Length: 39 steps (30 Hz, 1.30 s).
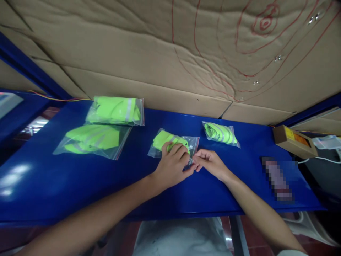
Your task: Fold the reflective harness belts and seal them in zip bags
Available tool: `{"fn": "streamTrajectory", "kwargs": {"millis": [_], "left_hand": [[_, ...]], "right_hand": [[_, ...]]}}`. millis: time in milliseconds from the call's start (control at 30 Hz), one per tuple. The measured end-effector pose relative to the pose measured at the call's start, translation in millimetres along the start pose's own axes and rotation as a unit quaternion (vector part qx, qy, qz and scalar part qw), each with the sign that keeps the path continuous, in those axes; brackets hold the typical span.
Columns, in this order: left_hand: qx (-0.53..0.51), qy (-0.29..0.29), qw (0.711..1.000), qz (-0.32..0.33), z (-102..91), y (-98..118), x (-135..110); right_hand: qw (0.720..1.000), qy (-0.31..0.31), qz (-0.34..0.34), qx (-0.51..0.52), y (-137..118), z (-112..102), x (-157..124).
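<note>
A small clear zip bag (164, 141) holding neon-green fabric lies in the middle of the blue table (80, 177). My left hand (173, 164) rests on top of this bag, fingers curled and pressing it down. My right hand (210, 163) pinches the bag's right edge, fingertips meeting those of the left hand. Another small bag of green fabric (221, 133) lies just beyond my right hand, untouched.
Two larger bags of neon-green fabric with grey reflective stripes (115, 111) (92, 140) lie at the left of the table. A brown cardboard box (294, 141) sits at the right edge beside a blurred dark object (278, 177). Cardboard sheeting (170, 53) backs the table.
</note>
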<state>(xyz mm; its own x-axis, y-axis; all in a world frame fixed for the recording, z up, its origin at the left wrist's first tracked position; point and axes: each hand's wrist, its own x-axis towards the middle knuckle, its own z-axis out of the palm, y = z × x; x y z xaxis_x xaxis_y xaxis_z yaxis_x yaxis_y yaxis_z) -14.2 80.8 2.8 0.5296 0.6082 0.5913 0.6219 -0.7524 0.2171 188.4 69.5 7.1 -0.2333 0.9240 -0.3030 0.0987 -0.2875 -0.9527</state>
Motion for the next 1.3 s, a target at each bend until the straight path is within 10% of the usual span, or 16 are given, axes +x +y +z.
{"fn": "streamTrajectory", "kwargs": {"millis": [933, 1300], "left_hand": [[-0.227, -0.107, 0.963, -0.093, -19.7, -7, 3], [-0.173, -0.013, 0.983, -0.06, -19.2, -3, 0]], "right_hand": [[0.995, 0.01, -0.053, 0.081, 9, 14, -3], [0.995, -0.01, -0.083, 0.056, 2, 15, -7]]}}
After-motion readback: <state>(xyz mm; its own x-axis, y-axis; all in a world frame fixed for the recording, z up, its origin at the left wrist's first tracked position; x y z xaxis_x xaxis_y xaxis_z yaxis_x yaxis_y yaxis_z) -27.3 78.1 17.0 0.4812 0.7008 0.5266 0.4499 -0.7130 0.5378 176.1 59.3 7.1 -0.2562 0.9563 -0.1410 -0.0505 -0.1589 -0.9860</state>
